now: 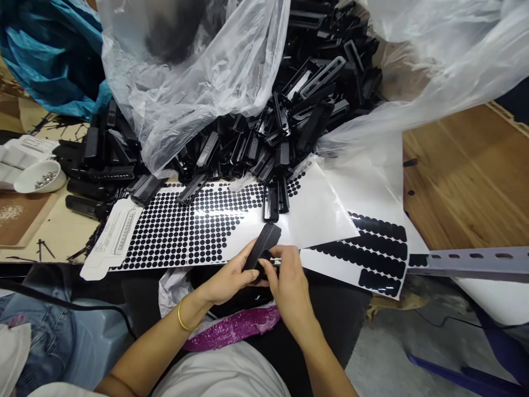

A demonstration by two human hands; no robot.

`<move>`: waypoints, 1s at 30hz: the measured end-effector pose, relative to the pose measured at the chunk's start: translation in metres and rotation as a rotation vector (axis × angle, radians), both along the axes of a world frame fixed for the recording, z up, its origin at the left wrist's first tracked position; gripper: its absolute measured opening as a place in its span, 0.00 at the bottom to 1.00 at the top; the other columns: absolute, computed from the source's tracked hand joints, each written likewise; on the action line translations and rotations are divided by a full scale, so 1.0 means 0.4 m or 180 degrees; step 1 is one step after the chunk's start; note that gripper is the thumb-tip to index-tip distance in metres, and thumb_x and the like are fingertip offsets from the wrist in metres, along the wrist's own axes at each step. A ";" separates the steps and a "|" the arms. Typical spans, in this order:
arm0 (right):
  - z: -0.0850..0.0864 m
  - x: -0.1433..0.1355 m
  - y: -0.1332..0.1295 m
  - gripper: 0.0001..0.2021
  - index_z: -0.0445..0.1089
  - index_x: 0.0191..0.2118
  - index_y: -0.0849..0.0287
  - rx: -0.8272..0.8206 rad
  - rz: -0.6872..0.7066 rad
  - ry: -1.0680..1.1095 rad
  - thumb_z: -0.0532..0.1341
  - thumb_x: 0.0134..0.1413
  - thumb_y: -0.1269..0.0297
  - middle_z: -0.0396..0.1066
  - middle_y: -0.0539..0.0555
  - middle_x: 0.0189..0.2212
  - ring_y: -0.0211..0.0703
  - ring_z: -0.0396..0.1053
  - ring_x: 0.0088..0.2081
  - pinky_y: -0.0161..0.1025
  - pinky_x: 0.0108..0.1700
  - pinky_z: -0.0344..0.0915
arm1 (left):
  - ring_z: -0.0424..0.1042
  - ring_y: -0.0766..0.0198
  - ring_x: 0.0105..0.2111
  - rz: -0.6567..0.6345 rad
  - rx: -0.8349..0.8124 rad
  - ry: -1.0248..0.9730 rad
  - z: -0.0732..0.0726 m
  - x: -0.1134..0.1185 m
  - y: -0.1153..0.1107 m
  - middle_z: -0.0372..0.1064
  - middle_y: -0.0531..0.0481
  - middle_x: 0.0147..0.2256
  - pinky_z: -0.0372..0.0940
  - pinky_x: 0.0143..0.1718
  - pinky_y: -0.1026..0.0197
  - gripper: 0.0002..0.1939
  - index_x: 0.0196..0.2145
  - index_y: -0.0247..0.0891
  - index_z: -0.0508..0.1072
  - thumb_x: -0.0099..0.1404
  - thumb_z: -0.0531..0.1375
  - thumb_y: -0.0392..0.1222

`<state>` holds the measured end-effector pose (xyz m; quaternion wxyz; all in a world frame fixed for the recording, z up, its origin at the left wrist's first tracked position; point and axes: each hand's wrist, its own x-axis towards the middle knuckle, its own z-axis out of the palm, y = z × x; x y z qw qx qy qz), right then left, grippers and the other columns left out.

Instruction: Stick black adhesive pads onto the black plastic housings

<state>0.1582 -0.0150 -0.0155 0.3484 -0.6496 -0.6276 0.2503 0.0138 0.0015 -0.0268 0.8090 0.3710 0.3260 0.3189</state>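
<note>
Left hand, grip closed around ribbed black casing, right hand at its side, grip's hold indiscernible, dotted sheet beyond.

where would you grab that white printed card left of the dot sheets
Probably pinch the white card by its near tab, from above and below, coming from the person's side. The flat tab appears to jut past the table's front edge, while black parts crowd the far end.
</note>
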 end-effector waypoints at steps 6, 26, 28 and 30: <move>-0.003 0.082 0.015 0.13 0.61 0.40 0.56 -0.0138 -0.0691 0.0726 0.58 0.52 0.55 0.63 0.52 0.32 0.41 0.63 0.32 0.40 0.35 0.63 | 0.65 0.51 0.54 -0.0470 -0.0401 -0.0566 0.016 -0.028 -0.001 0.57 0.44 0.59 0.61 0.52 0.47 0.34 0.61 0.53 0.52 0.61 0.58 0.35; -0.039 -0.106 0.024 0.06 0.64 0.32 0.56 -0.0031 0.1106 -0.0206 0.51 0.57 0.69 0.68 0.53 0.28 0.43 0.65 0.33 0.39 0.34 0.62 | 0.61 0.65 0.24 0.0880 0.2148 0.2666 0.040 0.052 0.321 0.61 0.54 0.21 0.56 0.31 0.61 0.08 0.24 0.38 0.64 0.61 0.55 0.39; -0.051 -0.140 0.035 0.06 0.65 0.34 0.56 0.0055 0.1191 -0.0509 0.52 0.57 0.70 0.69 0.55 0.30 0.46 0.66 0.35 0.40 0.35 0.62 | 0.60 0.67 0.24 0.1365 0.1963 0.2413 0.040 -0.003 0.304 0.60 0.55 0.22 0.55 0.30 0.63 0.09 0.23 0.38 0.63 0.61 0.55 0.39; -0.062 -0.171 0.047 0.04 0.65 0.34 0.57 0.0078 0.1222 -0.0890 0.53 0.56 0.71 0.69 0.57 0.31 0.48 0.66 0.35 0.42 0.35 0.62 | 0.60 0.69 0.24 0.1751 0.1628 0.2019 0.036 -0.042 0.278 0.59 0.56 0.22 0.56 0.29 0.64 0.10 0.23 0.38 0.61 0.61 0.54 0.39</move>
